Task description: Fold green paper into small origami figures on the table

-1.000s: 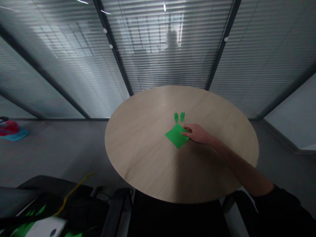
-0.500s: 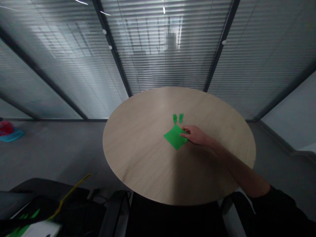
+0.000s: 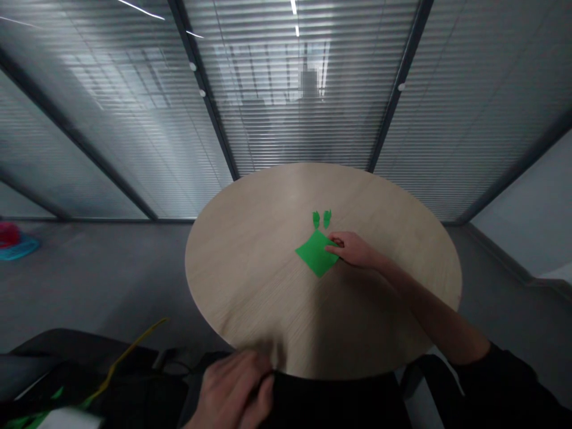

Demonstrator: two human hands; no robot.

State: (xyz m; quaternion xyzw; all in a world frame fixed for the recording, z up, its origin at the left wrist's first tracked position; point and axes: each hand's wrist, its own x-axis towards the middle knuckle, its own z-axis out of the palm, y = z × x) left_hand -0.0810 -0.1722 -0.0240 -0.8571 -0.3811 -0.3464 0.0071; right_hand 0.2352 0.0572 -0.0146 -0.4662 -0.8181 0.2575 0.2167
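Observation:
A square sheet of green paper (image 3: 315, 255) lies on the round wooden table (image 3: 250, 262), one corner pointing towards me. My right hand (image 3: 351, 247) is at its right corner, the thumb over the paper and the other fingers curled. Just beyond the sheet are two small green paper pieces, a left one (image 3: 316, 219) and a right one (image 3: 328, 218). Low in the view, my left hand (image 3: 241, 387) is at the table's near edge. Its fingers are curled in and slightly blurred; whatever is inside them is hidden.
At lower left are a dark chair (image 3: 75, 342), a yellow strap (image 3: 129, 351) and a blurred white item (image 3: 71, 418). A red and blue object (image 3: 15, 244) is on the floor at far left. Glass panels with blinds (image 3: 290, 119) stand behind the table.
My left hand has come into view at the bottom, by the near table edge. My right hand stays at the green paper; the whole scene sits slightly lower in the view.

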